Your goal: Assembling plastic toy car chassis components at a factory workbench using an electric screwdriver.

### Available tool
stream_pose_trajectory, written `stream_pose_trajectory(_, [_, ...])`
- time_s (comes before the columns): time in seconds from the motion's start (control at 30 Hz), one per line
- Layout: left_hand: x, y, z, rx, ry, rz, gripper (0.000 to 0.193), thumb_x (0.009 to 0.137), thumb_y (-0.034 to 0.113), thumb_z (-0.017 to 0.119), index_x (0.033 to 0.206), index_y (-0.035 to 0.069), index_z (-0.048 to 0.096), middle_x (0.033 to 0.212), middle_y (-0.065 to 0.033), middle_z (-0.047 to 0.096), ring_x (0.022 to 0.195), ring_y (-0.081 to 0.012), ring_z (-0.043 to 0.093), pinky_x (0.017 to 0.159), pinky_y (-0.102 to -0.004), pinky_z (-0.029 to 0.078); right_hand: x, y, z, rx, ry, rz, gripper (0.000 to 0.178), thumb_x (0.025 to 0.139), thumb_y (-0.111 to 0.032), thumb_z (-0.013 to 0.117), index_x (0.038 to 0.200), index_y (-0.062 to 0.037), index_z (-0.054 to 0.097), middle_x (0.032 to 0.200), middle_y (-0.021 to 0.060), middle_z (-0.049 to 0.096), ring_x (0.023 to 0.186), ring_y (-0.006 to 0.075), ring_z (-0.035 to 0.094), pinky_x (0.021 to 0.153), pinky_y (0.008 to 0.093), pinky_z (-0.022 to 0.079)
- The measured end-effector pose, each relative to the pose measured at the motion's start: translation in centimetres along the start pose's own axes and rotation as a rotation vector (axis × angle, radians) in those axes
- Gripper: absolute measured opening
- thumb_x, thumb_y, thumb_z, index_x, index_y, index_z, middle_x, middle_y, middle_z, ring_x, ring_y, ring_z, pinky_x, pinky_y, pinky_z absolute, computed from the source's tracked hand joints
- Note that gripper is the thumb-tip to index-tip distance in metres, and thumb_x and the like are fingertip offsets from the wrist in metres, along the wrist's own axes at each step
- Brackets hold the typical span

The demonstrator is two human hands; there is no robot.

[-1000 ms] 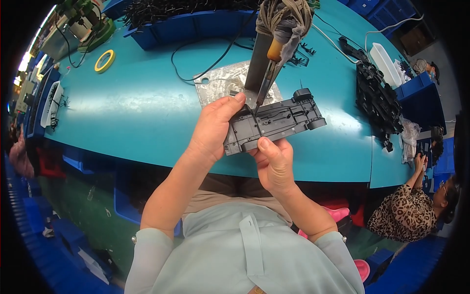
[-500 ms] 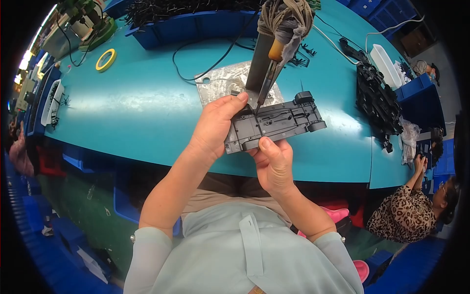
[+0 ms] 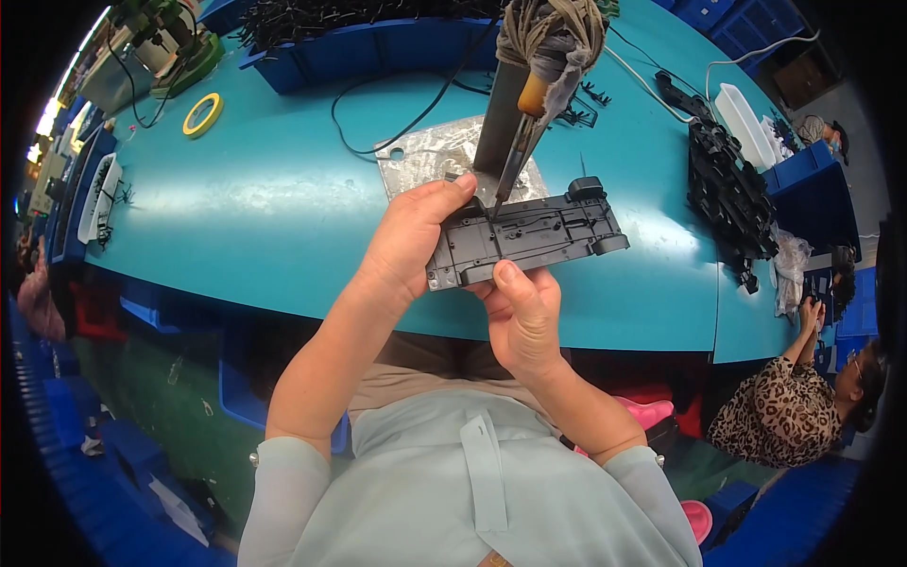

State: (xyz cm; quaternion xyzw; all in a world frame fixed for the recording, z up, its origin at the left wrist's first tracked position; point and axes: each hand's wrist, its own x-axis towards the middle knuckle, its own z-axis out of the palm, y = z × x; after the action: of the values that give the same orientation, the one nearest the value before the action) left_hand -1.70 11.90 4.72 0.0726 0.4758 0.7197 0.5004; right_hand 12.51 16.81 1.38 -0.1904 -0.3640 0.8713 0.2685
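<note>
Both my hands hold a flat black plastic toy car chassis point(image 3: 539, 232) at the front of the teal table. My left hand point(image 3: 408, 231) is closed around its left end, thumb on top. From below, my right hand point(image 3: 521, 307) pinches the near edge, its thumb on the upper face. A soldering iron point(image 3: 515, 156) with an orange-yellow handle slants down from a cloth-wrapped metal post point(image 3: 499, 118). Its tip meets the chassis near my left thumb; whether it touches or just hovers, I cannot tell. A worn metal plate point(image 3: 416, 154) lies behind, partly hidden by the chassis.
A blue bin point(image 3: 378, 55) of black parts stands at the back. Yellow tape point(image 3: 202, 115) lies at the left. Stacked black chassis parts point(image 3: 732, 194) and a white tray point(image 3: 744, 128) sit at the right. A co-worker point(image 3: 784, 411) sits at the right edge. A black cable point(image 3: 337, 121) loops across the table.
The chassis and both hands have shifted very slightly left and toward the far side. The grip is the same, and the soldering iron has stayed in place.
</note>
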Motion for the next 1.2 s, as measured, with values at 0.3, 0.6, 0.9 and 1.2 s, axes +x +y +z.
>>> stream_pose_trajectory(0.3, [0.2, -0.2, -0.1, 0.0, 0.009, -0.004, 0.027, 0.094, 0.022, 0.055, 0.096, -0.005, 0.057, 0.085, -0.0113, 0.063, 0.067, -0.0152, 0.065, 0.055, -0.0264, 0.056, -0.2, -0.2, 0.5, 0.01, 0.036, -0.015, 0.045, 0.085, -0.021, 0.064, 0.119, 0.0024, 0.046, 0.107, 0.0116, 0.059, 0.09, 0.021, 0.063, 0.08, 0.036, 0.053])
stream_pose_trajectory(0.6, [0.2, -0.3, -0.1, 0.009, 0.006, -0.007, 0.027, 0.092, 0.026, 0.06, 0.089, -0.001, 0.059, 0.083, -0.0091, 0.062, 0.068, -0.0135, 0.062, 0.058, -0.0276, 0.054, -0.3, -0.2, 0.7, 0.078, 0.059, -0.014, 0.034, 0.085, -0.012, 0.063, 0.112, 0.0027, 0.05, 0.1, 0.0108, 0.06, 0.083, 0.0192, 0.062, 0.077, 0.0346, 0.053])
stream_pose_trajectory(0.9, [0.5, -0.2, 0.0, 0.01, 0.008, -0.022, 0.028, 0.091, 0.027, 0.061, 0.088, -0.001, 0.059, 0.082, -0.0092, 0.062, 0.068, -0.0139, 0.062, 0.059, -0.0277, 0.054, -0.2, -0.2, 0.7, 0.002, 0.052, -0.013, 0.047, 0.084, -0.024, 0.066, 0.119, 0.0005, 0.046, 0.106, 0.0101, 0.058, 0.09, 0.0195, 0.061, 0.079, 0.0333, 0.052])
stream_pose_trajectory(1.2, [-0.1, -1.0, -0.2, -0.058, 0.013, 0.025, 0.025, 0.094, 0.023, 0.055, 0.094, -0.003, 0.059, 0.082, -0.0092, 0.063, 0.069, -0.0135, 0.064, 0.06, -0.0263, 0.056, -0.5, 1.0, 0.2, -0.017, 0.083, -0.104, 0.043, 0.087, -0.02, 0.064, 0.12, -0.0006, 0.046, 0.108, 0.0084, 0.058, 0.093, 0.0177, 0.059, 0.08, 0.0327, 0.05])
